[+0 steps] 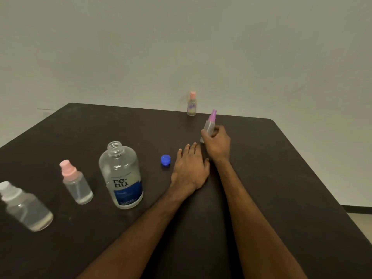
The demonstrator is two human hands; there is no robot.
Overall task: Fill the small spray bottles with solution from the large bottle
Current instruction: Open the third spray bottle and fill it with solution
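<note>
White-capped spray bottle [26, 208]: far left of the large bottle [121, 178] and nearer to me than it. Clear body, cap on, upright on the dark table [281, 178]. Blurred in view, with a shallow layer of liquid at the bottom.

Pink-capped spray bottle [77, 184]: just left of the large bottle, apart from it. Upright, cap on, a little liquid at the base.

Large bottle: my reference point. Upright, clear, neck open at the top. The blue and white label reads "re-nu". I cannot tell how full it is.

Blue cap [165, 160]: just right of the large bottle, loose on the table, between that bottle and my left hand [190, 168].

Left hand: right of the large bottle, just past the blue cap and not touching it. It lies palm down on the table with fingers straight and the grip open.

Far bottle [191, 104]: beyond the large bottle and to its right, at the table's far edge. Small, upright, with a pale pink cap and a purple mark on the front.

Purple-capped spray bottle [209, 124]: farther right of the large bottle and beyond it, held in my right hand [217, 141]. It is tilted, with the cap leaning up and to the right. I cannot tell whether its base touches the table.

Right hand: farthest right of the large bottle. Fingers and thumb are curled around the lower body of the purple-capped spray bottle, just beyond my left fingertips.
</note>
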